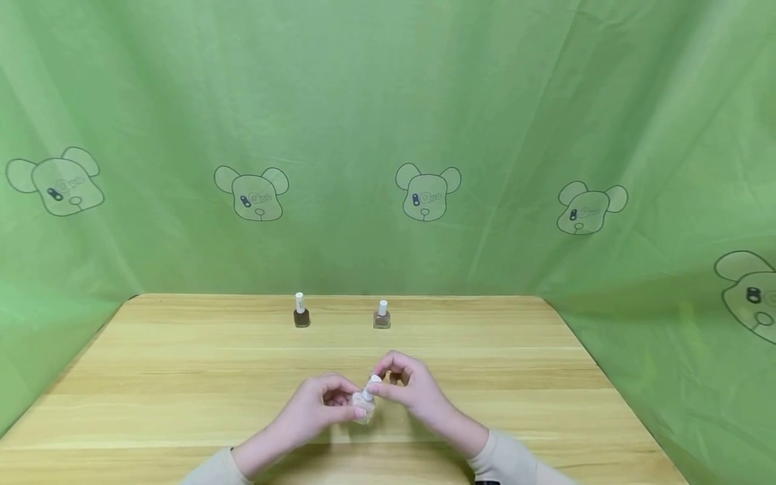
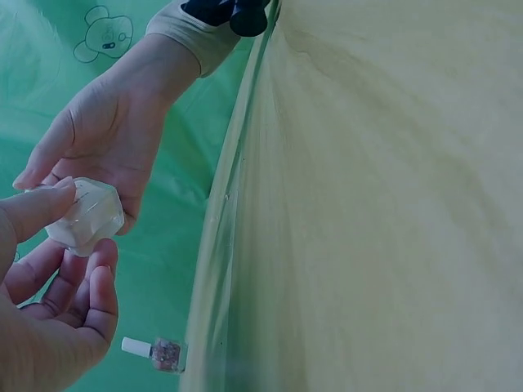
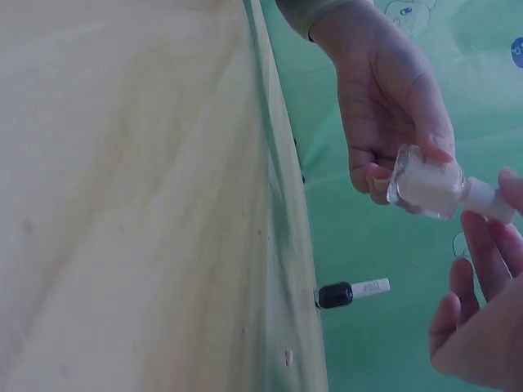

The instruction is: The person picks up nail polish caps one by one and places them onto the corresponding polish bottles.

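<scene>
Both hands hold one nail polish bottle of pale, whitish polish, tilted above the near part of the table. My left hand pinches its glass body between thumb and fingers. The white cap is pinched by my right hand. In the right wrist view the cap sits at the bottle's neck; whether it is loosened I cannot tell. The left wrist view shows the bottle's base under the left thumb, with the cap hidden.
A dark nail polish bottle with a white cap stands upright toward the table's back, left of centre. To its right stands a brownish one, also white-capped. Green curtain with bear-head drawings surrounds the wooden table.
</scene>
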Motion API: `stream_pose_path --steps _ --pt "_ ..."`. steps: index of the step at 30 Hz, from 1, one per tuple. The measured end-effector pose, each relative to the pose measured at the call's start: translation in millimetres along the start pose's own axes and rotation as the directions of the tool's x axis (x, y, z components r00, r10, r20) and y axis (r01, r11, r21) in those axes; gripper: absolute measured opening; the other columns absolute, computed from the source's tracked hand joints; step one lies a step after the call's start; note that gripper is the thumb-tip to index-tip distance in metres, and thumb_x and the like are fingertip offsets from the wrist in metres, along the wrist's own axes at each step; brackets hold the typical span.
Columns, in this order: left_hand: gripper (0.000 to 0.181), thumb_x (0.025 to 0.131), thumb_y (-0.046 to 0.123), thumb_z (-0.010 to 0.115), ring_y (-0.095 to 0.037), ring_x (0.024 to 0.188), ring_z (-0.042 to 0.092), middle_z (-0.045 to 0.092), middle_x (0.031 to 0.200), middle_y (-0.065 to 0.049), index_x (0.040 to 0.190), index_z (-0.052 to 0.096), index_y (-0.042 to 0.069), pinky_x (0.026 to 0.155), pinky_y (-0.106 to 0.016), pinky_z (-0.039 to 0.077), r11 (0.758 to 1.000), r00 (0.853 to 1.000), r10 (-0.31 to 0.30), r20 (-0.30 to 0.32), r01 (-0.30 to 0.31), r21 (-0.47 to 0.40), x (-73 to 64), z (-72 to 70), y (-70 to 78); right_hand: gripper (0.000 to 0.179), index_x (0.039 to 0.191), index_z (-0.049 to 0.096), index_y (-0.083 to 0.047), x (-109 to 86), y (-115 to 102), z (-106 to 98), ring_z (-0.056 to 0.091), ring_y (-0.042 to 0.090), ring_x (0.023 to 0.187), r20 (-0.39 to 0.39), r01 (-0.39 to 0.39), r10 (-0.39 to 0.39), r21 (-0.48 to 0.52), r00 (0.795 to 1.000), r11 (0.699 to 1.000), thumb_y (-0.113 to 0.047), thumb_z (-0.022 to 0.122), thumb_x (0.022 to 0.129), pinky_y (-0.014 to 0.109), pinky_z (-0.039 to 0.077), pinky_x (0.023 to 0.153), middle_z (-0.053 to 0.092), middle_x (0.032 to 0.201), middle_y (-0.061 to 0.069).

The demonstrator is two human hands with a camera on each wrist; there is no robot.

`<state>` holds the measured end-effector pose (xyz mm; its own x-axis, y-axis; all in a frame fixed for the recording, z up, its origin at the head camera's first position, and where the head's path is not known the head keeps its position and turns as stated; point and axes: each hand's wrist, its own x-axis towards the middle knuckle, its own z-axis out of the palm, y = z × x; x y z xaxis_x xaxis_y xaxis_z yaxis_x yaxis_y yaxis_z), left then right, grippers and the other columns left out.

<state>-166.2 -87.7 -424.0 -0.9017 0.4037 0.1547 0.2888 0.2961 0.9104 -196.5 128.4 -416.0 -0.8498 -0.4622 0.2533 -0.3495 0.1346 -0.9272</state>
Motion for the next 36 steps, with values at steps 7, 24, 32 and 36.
stream_pose_path --steps 7,24,32,36 --pt "0.031 0.084 0.024 0.074 -0.006 0.081 0.06 0.07 0.097 -0.007 0.108 0.07 0.004 0.073 -0.018 0.052 0.999 0.999 -0.034 0.018 0.034 -0.023 2.0 -1.0 -3.0 0.04 0.134 0.054 -0.002 1.8 1.9 -8.4 0.062 0.009 0.101 0.197 -0.002 -0.016 0.09 0.98 0.996 -0.012 0.059 0.095 0.023 0.052 0.088 0.061 0.129 0.025" --pt "0.032 0.084 0.023 0.074 -0.005 0.079 0.058 0.069 0.096 -0.008 0.108 0.069 0.002 0.072 -0.017 0.051 0.999 0.999 -0.009 0.044 0.01 -0.033 2.1 0.2 -5.6 0.025 0.104 0.07 -0.001 2.3 4.3 -6.1 0.064 0.006 0.093 0.067 -0.058 0.058 -0.005 0.996 0.998 -0.015 0.074 0.084 0.034 0.049 0.091 0.072 0.103 0.011" --pt "0.029 0.082 0.027 0.076 -0.004 0.076 0.056 0.067 0.091 -0.005 0.103 0.071 0.008 0.068 -0.018 0.05 1.0 0.999 0.014 0.05 -0.014 -0.008 -0.6 2.7 -3.5 0.018 0.082 0.063 -0.004 -0.9 3.4 1.1 0.05 0.014 0.076 -0.031 -0.014 0.012 -0.073 0.999 0.997 -0.013 0.077 0.079 0.029 0.037 0.072 0.062 0.078 -0.014" --pt "0.03 0.083 0.023 0.075 -0.005 0.079 0.057 0.068 0.094 -0.007 0.107 0.069 0.005 0.071 -0.018 0.051 0.999 0.999 -0.004 0.035 0.006 -0.039 -0.2 1.5 -1.9 0.017 0.1 0.066 -0.008 0.5 2.9 -2.0 0.051 0.013 0.082 0.041 0.001 0.001 -0.063 0.999 0.998 -0.014 0.071 0.086 0.026 0.04 0.073 0.068 0.095 0.0"
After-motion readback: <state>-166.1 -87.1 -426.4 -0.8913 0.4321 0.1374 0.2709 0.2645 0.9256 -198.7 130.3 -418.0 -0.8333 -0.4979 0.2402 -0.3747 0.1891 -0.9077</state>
